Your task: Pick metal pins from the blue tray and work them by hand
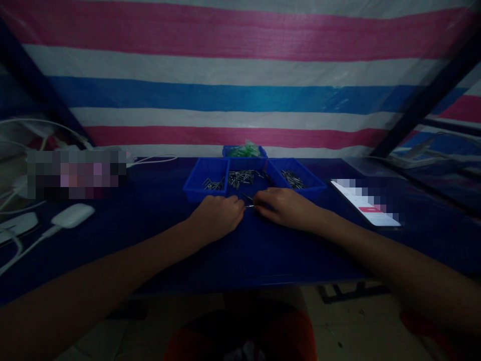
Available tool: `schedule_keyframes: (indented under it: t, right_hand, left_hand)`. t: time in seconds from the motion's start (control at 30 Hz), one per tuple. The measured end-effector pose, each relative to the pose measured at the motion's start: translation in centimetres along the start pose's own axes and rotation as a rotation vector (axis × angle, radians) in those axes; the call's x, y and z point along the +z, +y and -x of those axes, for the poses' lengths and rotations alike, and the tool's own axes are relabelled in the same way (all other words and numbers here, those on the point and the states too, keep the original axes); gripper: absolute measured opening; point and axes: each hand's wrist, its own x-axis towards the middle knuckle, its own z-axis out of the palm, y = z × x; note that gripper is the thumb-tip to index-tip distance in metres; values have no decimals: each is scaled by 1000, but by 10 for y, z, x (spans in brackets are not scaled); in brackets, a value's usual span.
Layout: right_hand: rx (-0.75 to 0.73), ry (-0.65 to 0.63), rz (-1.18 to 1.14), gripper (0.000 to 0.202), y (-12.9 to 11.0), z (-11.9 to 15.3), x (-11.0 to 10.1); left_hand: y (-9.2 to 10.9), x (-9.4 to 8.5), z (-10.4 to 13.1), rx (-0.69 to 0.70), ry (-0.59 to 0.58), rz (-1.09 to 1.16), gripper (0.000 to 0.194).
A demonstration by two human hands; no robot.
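My left hand [219, 216] and my right hand [281, 205] meet over the middle of the blue table, fingers closed. Between their fingertips runs a thin, shiny metal pin [249, 206], gripped from both sides. Its exact kind is too small to tell. Just beyond the hands lies a loose pile of small metal pins [242, 177]. A blue bin [192, 181] with several similar pieces stands to the left of the pile. Another blue bin [313, 181], to the right, holds more of them.
Behind the pile, a blue bin [230, 152] holds a green plastic bag [246, 149]. A lit phone [370, 205] lies on the right. White charger [73, 215] and cables are on the left. A striped sheet [240, 95] hangs behind the table [240, 260].
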Motion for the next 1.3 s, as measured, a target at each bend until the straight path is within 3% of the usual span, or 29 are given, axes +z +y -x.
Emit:
schedule_keyframes:
  t: [1.3]
  right_hand:
    - [-3,-29,-11,10,0,0,0]
  left_hand:
    - [0,-2,-1,16,-13,45,30]
